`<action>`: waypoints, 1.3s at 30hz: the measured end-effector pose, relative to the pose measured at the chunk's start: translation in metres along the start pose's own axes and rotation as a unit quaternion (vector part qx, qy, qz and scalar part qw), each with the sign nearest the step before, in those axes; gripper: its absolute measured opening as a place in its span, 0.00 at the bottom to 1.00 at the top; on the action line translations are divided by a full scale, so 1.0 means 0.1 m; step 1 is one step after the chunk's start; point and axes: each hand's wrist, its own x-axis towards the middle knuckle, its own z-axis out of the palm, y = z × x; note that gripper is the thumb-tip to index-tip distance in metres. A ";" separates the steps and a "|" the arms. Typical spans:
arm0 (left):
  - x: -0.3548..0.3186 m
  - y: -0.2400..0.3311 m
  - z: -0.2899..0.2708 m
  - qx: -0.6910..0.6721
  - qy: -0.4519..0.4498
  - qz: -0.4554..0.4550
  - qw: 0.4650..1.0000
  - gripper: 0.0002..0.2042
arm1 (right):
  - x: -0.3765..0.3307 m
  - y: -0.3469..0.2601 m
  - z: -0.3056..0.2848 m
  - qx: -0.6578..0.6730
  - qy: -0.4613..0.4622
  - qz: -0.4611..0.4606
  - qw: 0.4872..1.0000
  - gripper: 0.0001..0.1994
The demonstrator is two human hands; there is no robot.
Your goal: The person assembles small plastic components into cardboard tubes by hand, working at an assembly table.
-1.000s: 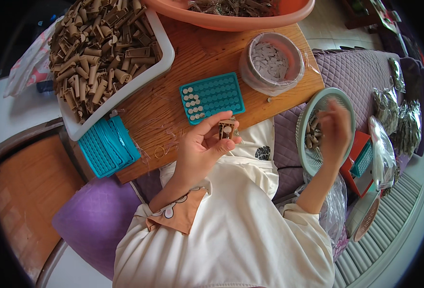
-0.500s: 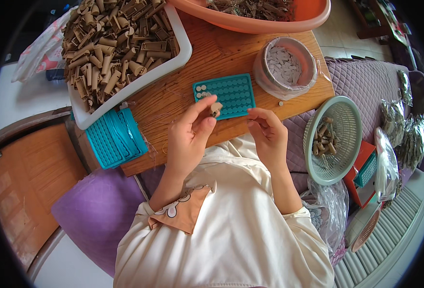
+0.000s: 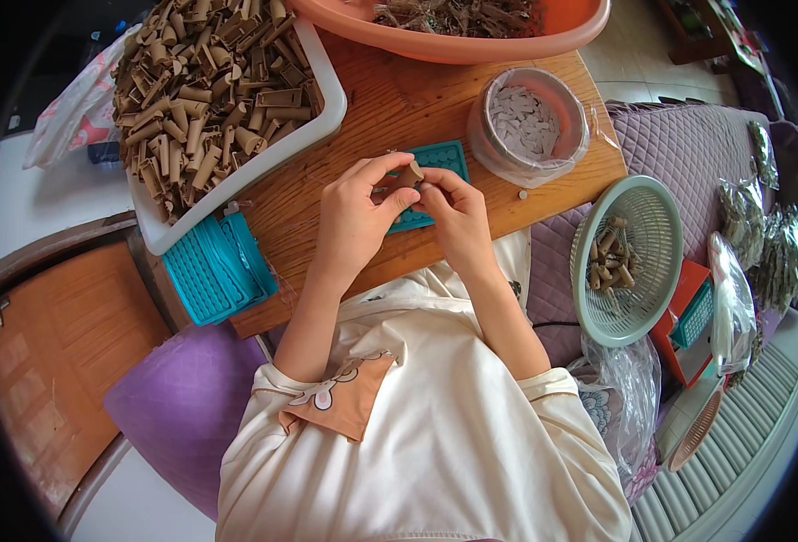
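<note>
A small brown plastic casing (image 3: 410, 175), rounded like a short half-tube, is held between my two hands over the table. My left hand (image 3: 354, 212) grips it between thumb and forefinger. From the other side, the thumb and fingers of my right hand (image 3: 457, 217) pinch at its edge; anything small between those fingertips is hidden. Beneath both hands lies a teal tray (image 3: 448, 155) with rows of round hollows, largely covered by them. One small pale disc (image 3: 522, 194) rests on the wood to the right of the tray.
A white bin (image 3: 331, 108) heaped with brown casings stands left on the wooden table (image 3: 372, 86), beside stacked teal trays (image 3: 214, 271). At the back are an orange basin (image 3: 471, 45) and a tub (image 3: 480, 144) of pale flakes. A green basket (image 3: 661, 271) sits right.
My right hand has moved left and now meets the brown casing in my left hand. Before, the hands were apart and more of the teal tray showed.
</note>
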 end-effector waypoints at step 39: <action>0.26 -0.08 -0.08 -0.052 -0.080 -0.094 0.991 0.12 | 0.00 0.19 -0.02 -0.153 0.100 -0.015 0.983 0.06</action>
